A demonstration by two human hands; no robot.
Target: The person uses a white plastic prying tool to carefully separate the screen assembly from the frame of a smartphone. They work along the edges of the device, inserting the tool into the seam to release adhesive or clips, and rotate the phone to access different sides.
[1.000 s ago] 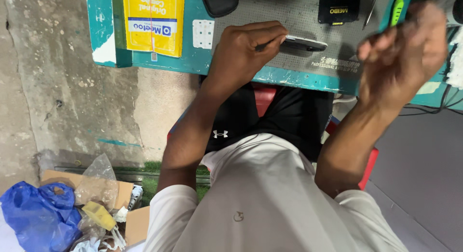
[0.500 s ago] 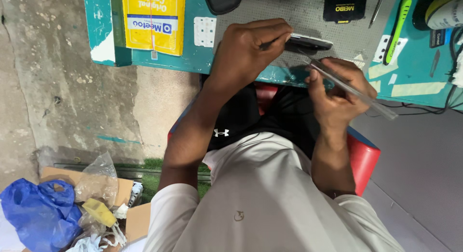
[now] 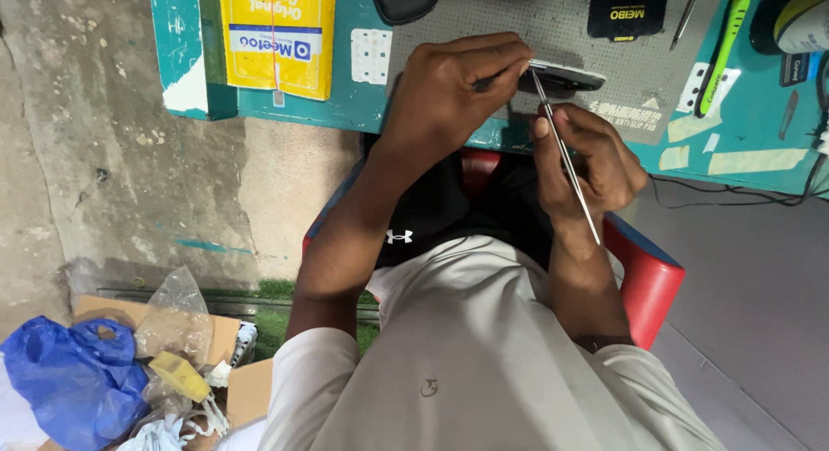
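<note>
The fingers [image 3: 496, 58] of the left hand [image 3: 449, 93] are curled close together and pressed down on the near end of a small dark phone [image 3: 566, 75], which lies flat at the front edge of the worktop [image 3: 354, 106], on the grey perforated mat [image 3: 535, 19]. The fingers of the right hand [image 3: 591, 153], just to the right and nearer the body, are pinched narrowly around a long thin metal tool [image 3: 566, 153]; its tip touches the phone's edge and its shaft slants down past the wrist toward the lap.

Going from left to right: a blue plastic bag [image 3: 65, 378] lies on the floor at the lower left, beside a cardboard box [image 3: 220, 347] of clear wrappers and a yellow plug-like piece [image 3: 180, 375]. Above it is bare concrete floor [image 3: 95, 149]. On the teal worktop a yellow box [image 3: 276, 37] lies near the left corner, with a small white blister card [image 3: 372, 56] just beside it. A black rounded object [image 3: 404, 0] sits at the top edge, over the left hand. Beyond the phone a black rectangular case [image 3: 628, 11] rests on the mat, then thin metal tweezers [image 3: 686, 15], then a green-handled tool [image 3: 724, 50], with strips of pale tape [image 3: 760, 160] stuck nearby. A red seat edge [image 3: 649, 283] shows under the right forearm.
</note>
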